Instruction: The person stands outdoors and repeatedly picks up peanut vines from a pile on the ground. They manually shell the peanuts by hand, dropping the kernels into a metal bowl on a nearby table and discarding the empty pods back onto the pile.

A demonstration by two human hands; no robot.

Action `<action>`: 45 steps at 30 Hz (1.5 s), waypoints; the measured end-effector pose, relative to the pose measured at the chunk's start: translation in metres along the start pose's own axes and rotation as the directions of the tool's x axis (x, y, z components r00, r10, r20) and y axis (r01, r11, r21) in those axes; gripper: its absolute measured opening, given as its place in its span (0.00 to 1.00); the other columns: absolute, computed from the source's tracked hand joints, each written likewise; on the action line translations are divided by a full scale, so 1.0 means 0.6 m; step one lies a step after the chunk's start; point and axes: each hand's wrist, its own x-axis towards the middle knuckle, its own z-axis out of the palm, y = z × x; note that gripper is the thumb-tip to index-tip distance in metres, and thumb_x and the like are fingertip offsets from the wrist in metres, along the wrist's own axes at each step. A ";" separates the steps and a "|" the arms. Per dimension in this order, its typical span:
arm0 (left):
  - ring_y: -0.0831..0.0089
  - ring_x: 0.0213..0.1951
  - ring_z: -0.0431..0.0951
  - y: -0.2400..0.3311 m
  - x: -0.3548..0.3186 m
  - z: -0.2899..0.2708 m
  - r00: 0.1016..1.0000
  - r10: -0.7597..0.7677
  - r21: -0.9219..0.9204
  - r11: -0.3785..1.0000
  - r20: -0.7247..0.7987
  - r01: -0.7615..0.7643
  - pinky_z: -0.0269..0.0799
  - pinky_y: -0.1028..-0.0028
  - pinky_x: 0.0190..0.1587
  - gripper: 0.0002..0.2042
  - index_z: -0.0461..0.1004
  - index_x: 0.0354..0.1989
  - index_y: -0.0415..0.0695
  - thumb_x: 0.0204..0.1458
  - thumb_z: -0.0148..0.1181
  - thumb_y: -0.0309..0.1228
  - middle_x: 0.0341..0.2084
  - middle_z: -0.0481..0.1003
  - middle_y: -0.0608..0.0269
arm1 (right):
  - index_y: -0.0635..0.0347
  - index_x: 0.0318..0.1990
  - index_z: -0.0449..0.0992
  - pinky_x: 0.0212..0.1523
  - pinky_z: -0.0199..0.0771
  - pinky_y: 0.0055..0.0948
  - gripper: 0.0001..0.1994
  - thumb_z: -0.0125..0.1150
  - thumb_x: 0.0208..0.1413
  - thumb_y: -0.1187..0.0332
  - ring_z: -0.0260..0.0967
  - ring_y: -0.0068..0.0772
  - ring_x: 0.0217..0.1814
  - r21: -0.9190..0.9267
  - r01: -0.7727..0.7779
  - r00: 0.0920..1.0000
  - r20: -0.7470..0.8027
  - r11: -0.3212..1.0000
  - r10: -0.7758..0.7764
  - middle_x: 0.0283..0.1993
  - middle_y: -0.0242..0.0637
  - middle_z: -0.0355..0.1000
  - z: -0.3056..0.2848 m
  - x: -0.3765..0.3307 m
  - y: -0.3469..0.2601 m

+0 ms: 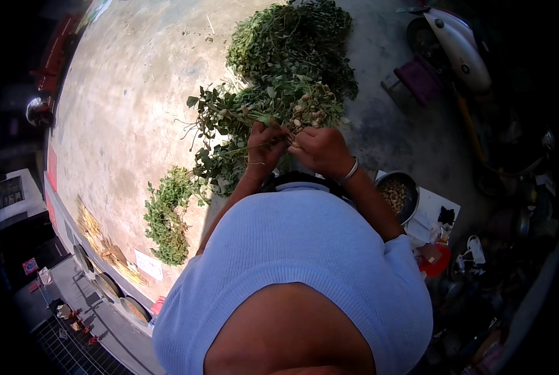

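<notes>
My left hand (265, 145) grips the stems of a leafy green peanut plant (273, 106) with pale pods hanging at its roots. My right hand (320, 150), with a bracelet at the wrist, is closed on the pods and roots of the same plant, right beside the left hand. Both hands are held in front of my light blue top (311, 250). Behind the plant lies a big heap of green plants (295, 44) on the concrete ground.
A metal bowl (407, 199) of picked pods stands at my right. A smaller pile of plucked plants (167, 215) lies at my left. A scooter (454, 44) and a purple stool (420, 78) are at the upper right; clutter and sandals at the right.
</notes>
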 end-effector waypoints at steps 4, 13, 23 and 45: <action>0.70 0.34 0.70 -0.014 -0.008 -0.011 0.998 -0.042 0.005 0.999 0.043 0.042 0.67 0.76 0.35 0.11 0.73 0.31 0.41 0.36 0.57 0.17 0.33 0.65 0.61 | 0.58 0.23 0.70 0.18 0.65 0.30 0.07 0.56 0.47 0.67 0.66 0.32 0.18 0.364 0.098 0.989 0.066 0.926 -0.130 0.19 0.34 0.67 -0.023 -0.011 0.012; 0.74 0.37 0.70 0.022 0.017 -0.075 0.989 -0.013 -0.094 0.995 0.149 0.027 0.67 0.79 0.37 0.11 0.72 0.30 0.39 0.37 0.56 0.14 0.35 0.67 0.62 | 0.65 0.44 0.73 0.18 0.59 0.19 0.13 0.50 0.50 0.76 0.61 0.15 0.22 0.918 -0.318 0.915 0.232 0.236 0.331 0.29 0.32 0.69 -0.012 0.024 0.088; 0.81 0.33 0.68 0.011 0.013 -0.089 0.967 -0.194 -0.313 0.919 0.165 0.238 0.64 0.82 0.36 0.12 0.69 0.30 0.39 0.34 0.53 0.14 0.38 0.69 0.62 | 0.63 0.36 0.76 0.33 0.70 0.25 0.11 0.58 0.42 0.70 0.68 0.23 0.31 0.594 -0.371 0.874 0.483 0.714 0.052 0.31 0.37 0.72 0.032 0.060 0.093; 0.81 0.31 0.70 0.027 -0.008 -0.075 0.991 -0.122 -0.063 0.990 0.060 0.126 0.64 0.83 0.29 0.10 0.72 0.27 0.37 0.31 0.55 0.16 0.32 0.69 0.65 | 0.61 0.41 0.75 0.32 0.70 0.23 0.11 0.55 0.48 0.75 0.69 0.20 0.31 0.855 -0.350 0.936 0.331 0.383 0.118 0.30 0.33 0.73 0.002 0.045 0.062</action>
